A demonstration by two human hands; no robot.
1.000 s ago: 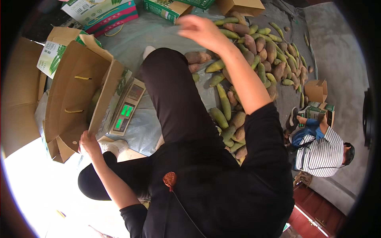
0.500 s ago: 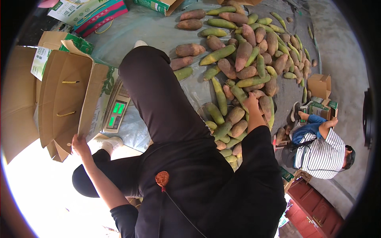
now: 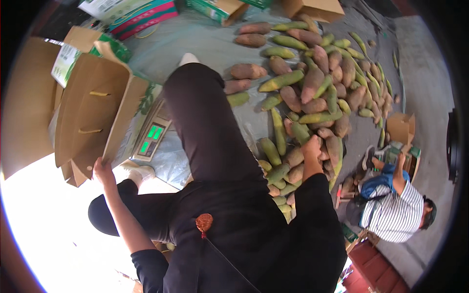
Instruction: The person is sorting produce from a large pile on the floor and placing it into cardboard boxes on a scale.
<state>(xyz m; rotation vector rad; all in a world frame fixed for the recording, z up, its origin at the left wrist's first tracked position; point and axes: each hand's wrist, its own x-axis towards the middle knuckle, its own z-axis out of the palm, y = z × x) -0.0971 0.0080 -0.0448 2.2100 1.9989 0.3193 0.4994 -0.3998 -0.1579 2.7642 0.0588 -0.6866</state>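
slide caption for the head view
Left hand holds an open carton, right hand touches piled vegetables, scale display lit.

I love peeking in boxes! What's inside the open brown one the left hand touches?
Two yellow cord loops show on the inner side of the cardboard box. Deeper down is covered by its raised right flap, so I can't tell.

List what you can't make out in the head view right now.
All in the head view:
Right hand: its grip on any vegetable is hidden by the back of the hand.
Box: floor hidden by its side wall.
Scale: platform hidden by the box.
White carton: cut off by the top edge.
Other person's hand: too small to tell what it holds.
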